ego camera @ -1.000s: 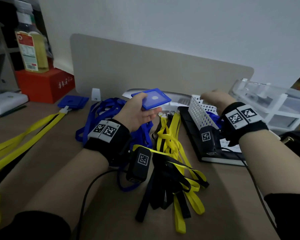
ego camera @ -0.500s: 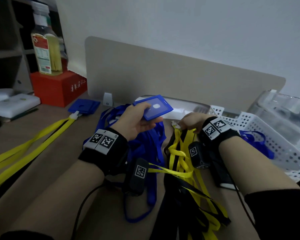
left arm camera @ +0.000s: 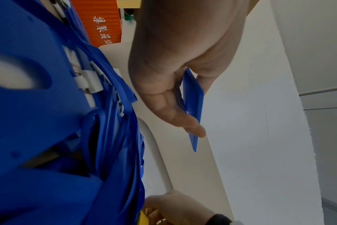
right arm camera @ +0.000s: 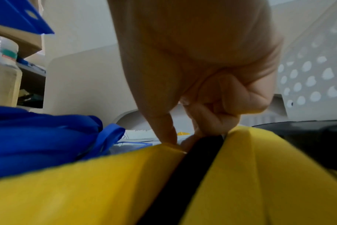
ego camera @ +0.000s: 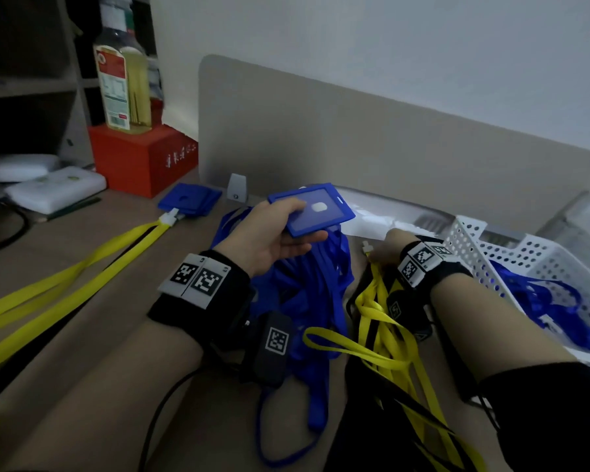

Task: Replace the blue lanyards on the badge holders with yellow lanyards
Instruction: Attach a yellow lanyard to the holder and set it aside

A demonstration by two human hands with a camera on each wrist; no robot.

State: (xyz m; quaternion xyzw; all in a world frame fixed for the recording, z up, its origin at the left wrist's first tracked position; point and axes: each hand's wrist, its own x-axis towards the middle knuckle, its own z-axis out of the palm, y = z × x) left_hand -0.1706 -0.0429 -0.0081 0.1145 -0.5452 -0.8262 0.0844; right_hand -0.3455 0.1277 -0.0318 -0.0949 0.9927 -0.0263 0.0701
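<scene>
Above the blue lanyards [ego camera: 307, 294], the left hand [ego camera: 263, 238] is gripping a bare holder [ego camera: 312, 207] between thumb and fingers. The right hand [ego camera: 387, 248] — at the basket [ego camera: 539, 257] a second ago — is now pinching the clip end of the yellow lanyards [ego camera: 385, 321], so attaching a yellow one is likely coming next.

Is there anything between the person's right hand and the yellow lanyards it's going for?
Nothing visible. The right hand is already down on the yellow lanyards, fingers curled at the strap ends. The blue lanyards lie beside them, not between.
</scene>
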